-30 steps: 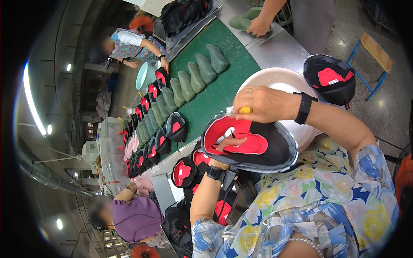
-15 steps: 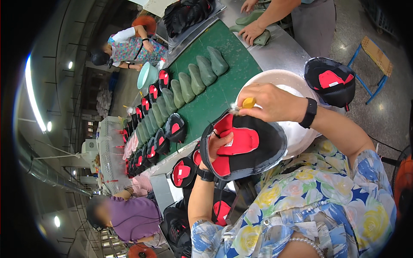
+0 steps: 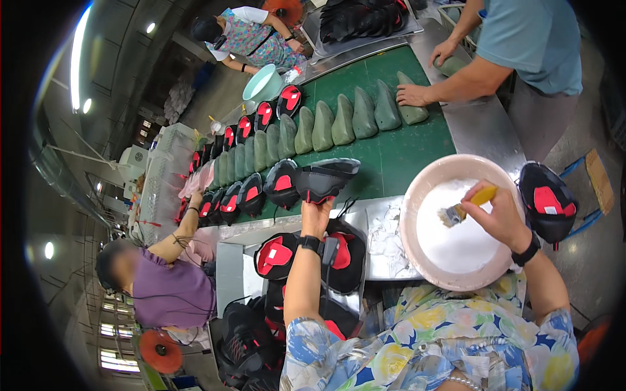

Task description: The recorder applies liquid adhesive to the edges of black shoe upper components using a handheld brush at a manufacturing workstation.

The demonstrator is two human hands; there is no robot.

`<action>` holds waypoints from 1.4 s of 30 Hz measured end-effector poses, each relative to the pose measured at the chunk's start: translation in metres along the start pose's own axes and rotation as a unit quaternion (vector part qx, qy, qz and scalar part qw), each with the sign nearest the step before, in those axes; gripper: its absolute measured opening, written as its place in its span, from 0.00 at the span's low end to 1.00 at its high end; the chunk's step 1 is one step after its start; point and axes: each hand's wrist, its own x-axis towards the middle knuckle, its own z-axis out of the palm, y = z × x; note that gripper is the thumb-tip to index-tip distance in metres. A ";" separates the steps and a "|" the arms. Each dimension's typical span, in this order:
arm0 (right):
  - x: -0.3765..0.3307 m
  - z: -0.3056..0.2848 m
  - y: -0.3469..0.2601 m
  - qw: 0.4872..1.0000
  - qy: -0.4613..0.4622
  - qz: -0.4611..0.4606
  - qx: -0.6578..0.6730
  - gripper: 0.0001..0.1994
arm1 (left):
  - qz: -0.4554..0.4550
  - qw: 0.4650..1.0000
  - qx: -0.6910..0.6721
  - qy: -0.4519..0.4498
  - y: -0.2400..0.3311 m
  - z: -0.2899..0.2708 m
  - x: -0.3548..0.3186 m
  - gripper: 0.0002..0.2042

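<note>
My left hand (image 3: pixel 316 220) is closed on a black shoe upper (image 3: pixel 328 178) with red lining, at the near edge of the green belt. The upper is tilted, its sole side facing away from me. In my right hand (image 3: pixel 502 220) is a brush (image 3: pixel 483 195) with a yellow handle, gripped between thumb and fingers. Its bristles point down over white liquid (image 3: pixel 450 251) in a pale pink basin (image 3: pixel 411 242). Whether they touch the liquid I cannot tell. Another black upper (image 3: pixel 549 202) with red lining lies right of the basin.
Green shoe lasts (image 3: pixel 343 122) line the belt (image 3: pixel 391 176) between rows of uppers (image 3: pixel 250 197). At the far right a co-worker's hand (image 3: pixel 412 96) touches a last. More uppers (image 3: pixel 274 255) fill a bin near my left arm. A stool (image 3: pixel 598 182) stands right.
The upper has moved from in front of me out to the belt's near edge. My right hand and brush have left the upper's rim and are over the basin.
</note>
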 end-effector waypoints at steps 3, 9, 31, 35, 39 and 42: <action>-0.006 0.003 0.008 0.999 -0.013 0.029 -0.030 0.07 | 0.049 0.998 0.010 0.037 -0.019 -0.028 0.049 0.15; -0.004 0.013 0.021 0.992 -0.068 0.095 -0.051 0.07 | -0.078 0.752 0.604 0.253 0.000 -0.138 0.104 0.24; -0.010 0.023 0.036 0.984 -0.134 0.095 -0.065 0.09 | 0.386 0.538 0.749 0.002 0.071 0.059 -0.145 0.38; -0.018 0.014 0.033 0.984 -0.129 0.104 -0.063 0.09 | 0.309 0.472 0.810 -0.159 0.030 0.011 -0.186 0.33; -0.030 0.007 0.042 0.986 -0.122 0.088 -0.078 0.09 | 0.164 0.506 0.808 -0.255 0.005 -0.002 -0.221 0.25; -0.033 -0.002 0.046 0.986 -0.115 0.080 -0.091 0.09 | 0.062 0.590 0.782 -0.191 0.018 0.003 -0.218 0.23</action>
